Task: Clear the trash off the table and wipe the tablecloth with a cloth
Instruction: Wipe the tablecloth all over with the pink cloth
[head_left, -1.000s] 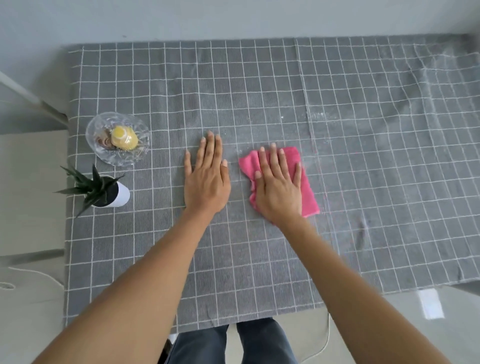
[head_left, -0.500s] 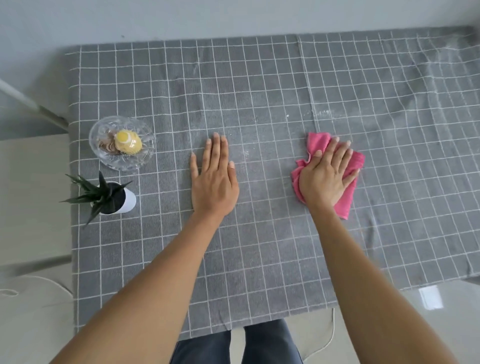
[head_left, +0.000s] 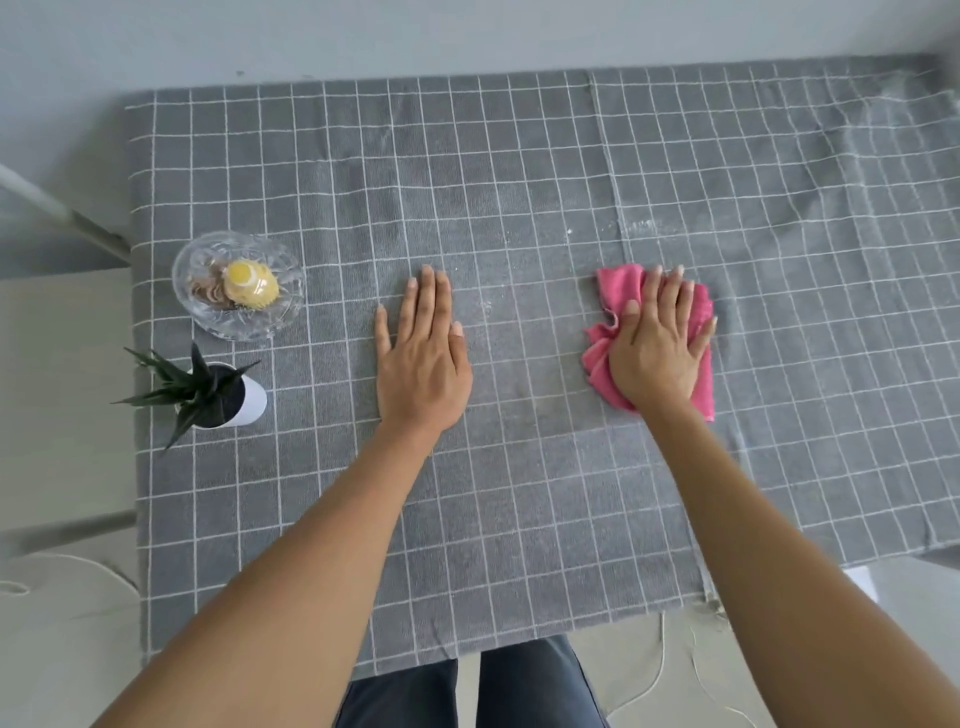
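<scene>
Two hands lie flat on the grey checked tablecloth (head_left: 519, 493). The right hand (head_left: 657, 343) presses a bunched pink cloth (head_left: 701, 384) with fingers spread and straight, right of the table's middle. The left hand (head_left: 421, 353), fingers straight and together, holds nothing and pins the fabric near the centre. White crumbs (head_left: 636, 227) lie just beyond the pink cloth, toward the far edge. Wrinkles show toward the right edge; a hard wipe could drag the tablecloth into more folds or scatter crumbs. Near the left edge, a glass dish (head_left: 208, 317) and a potted succulent (head_left: 218, 395) could shift if the fabric slides.
</scene>
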